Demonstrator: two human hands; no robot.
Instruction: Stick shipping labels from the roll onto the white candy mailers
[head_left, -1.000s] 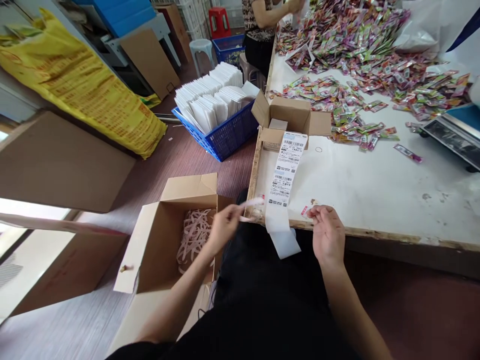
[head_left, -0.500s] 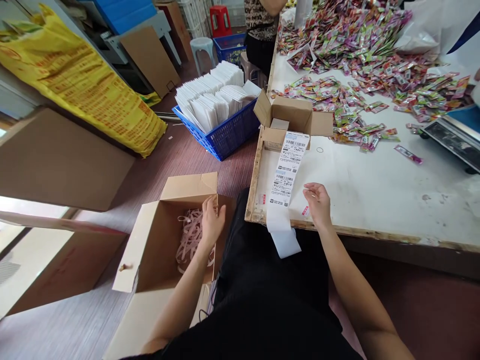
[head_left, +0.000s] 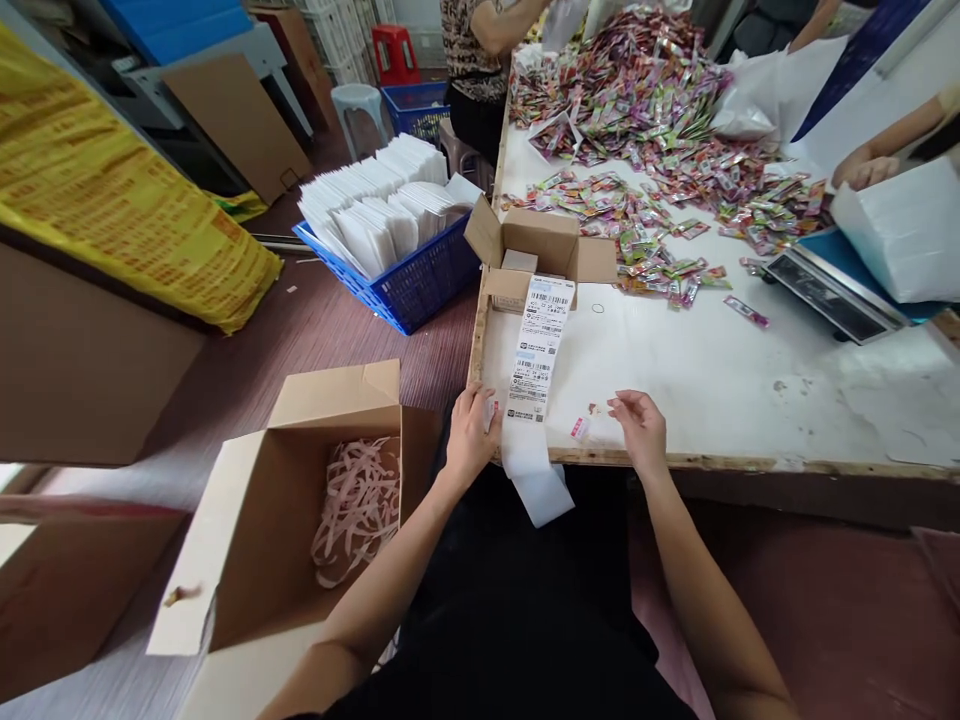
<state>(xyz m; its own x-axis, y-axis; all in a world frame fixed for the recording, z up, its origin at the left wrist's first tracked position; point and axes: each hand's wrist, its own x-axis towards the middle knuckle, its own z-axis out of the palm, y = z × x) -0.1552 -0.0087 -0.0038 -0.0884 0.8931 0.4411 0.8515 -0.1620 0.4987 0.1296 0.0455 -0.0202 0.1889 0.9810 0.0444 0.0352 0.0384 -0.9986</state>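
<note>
Fingers, left hand (head_left: 471, 435): 11 o'clock, at the bench (head_left: 697, 390) corner, parted, no grip visible.
Fingers, right hand (head_left: 641, 428): between 1 and 2, tips close together; cannot tell whether anything is pinched.
Label strip (head_left: 534, 350): 12 o'clock, between the hands; two printed labels remain, blank tail over the edge seemingly done.
Pale strips (head_left: 356, 500): 10 o'clock, heaped in the carton (head_left: 259, 540), apparently discarded.
Envelopes (head_left: 390, 205): 11 o'clock, farther off; any labelling unclear.
</note>
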